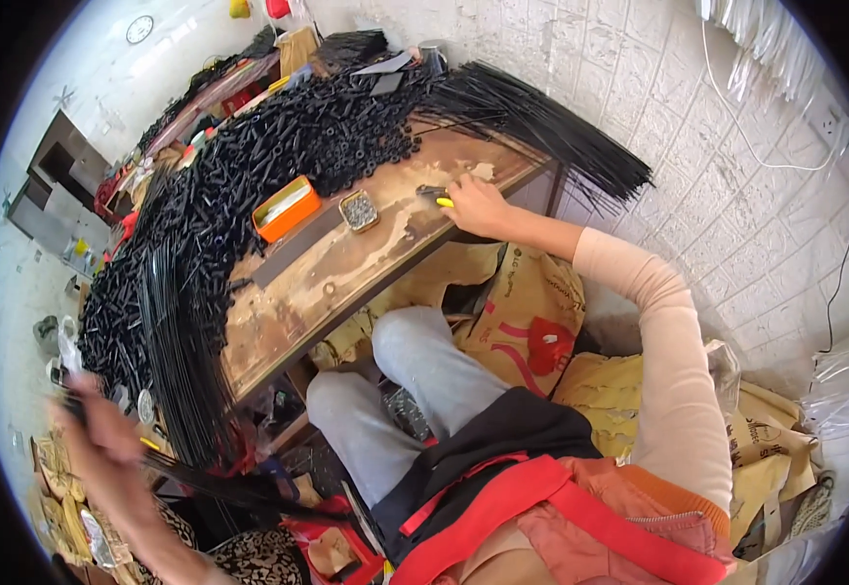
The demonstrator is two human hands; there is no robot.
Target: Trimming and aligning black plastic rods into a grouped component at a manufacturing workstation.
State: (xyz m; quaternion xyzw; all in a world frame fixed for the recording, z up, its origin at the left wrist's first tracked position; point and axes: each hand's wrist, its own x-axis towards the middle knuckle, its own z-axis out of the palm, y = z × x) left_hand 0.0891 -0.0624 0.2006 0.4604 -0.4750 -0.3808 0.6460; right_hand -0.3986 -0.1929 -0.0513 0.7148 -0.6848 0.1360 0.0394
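On the worn wooden table (pixel 293 322), my right hand (pixel 476 207) is closed round pliers (pixel 433 192) with dark jaws and yellow handles. The jaws lie over the tabletop near its right front edge. My left hand (pixel 112 429), far out at the left, is blurred by motion. It looks closed round something dark that I cannot make out. A small square tin (pixel 358 210) of little metal pieces stands left of the pliers. Beside it is an orange box (pixel 288 209) with pale contents.
Short black tube pieces (pixel 317 127) are heaped across the back and left of the table. Bundles of long black rods lie at the right back (pixel 551 122) and hang over the left front (pixel 176 351). Brown paper sacks (pixel 517 302) stand under the table. A tiled wall (pixel 629 127) bounds the right.
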